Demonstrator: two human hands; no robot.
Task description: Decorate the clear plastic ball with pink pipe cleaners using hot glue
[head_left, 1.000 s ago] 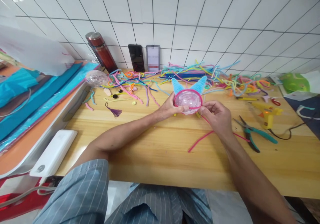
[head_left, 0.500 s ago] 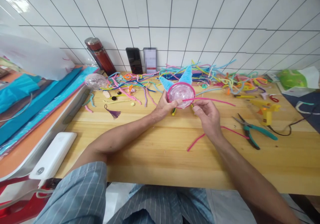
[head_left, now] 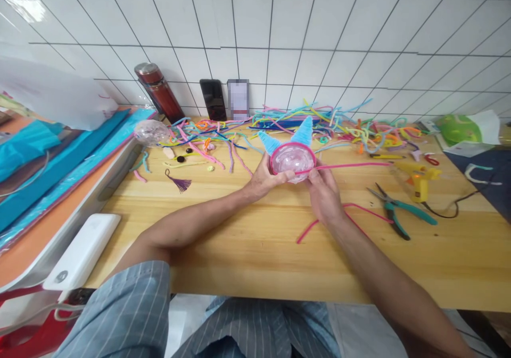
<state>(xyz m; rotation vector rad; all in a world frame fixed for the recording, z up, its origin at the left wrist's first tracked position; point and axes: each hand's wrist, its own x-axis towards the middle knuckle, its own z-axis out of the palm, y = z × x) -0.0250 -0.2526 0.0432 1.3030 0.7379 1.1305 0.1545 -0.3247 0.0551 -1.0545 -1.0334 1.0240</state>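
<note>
Held above the table is a clear, round plastic bowl-like piece (head_left: 292, 158) with a pink rim and two blue fuzzy ears (head_left: 302, 132) at its top. My left hand (head_left: 266, 180) is closed on its left side, thumb over the lower rim. My right hand (head_left: 324, 192) is closed at the lower right rim, thumb and fingers pinching a pink pipe cleaner (head_left: 355, 165) against it. That pipe cleaner's free end sticks out to the right. More pink pipe cleaner (head_left: 307, 231) lies on the table beneath my right wrist.
Pliers (head_left: 399, 209) and a yellow glue gun (head_left: 419, 180) with its cord lie at the right. Several coloured pipe cleaners (head_left: 279, 121) are heaped along the wall. A purple tassel (head_left: 180, 182), a red flask (head_left: 159, 92) and a white power bank (head_left: 82, 249) are on the left.
My right hand has moved up against the rim and now pinches the pink pipe cleaner there. Its free end is straighter and reaches farther right. The eared piece has shifted slightly down and right.
</note>
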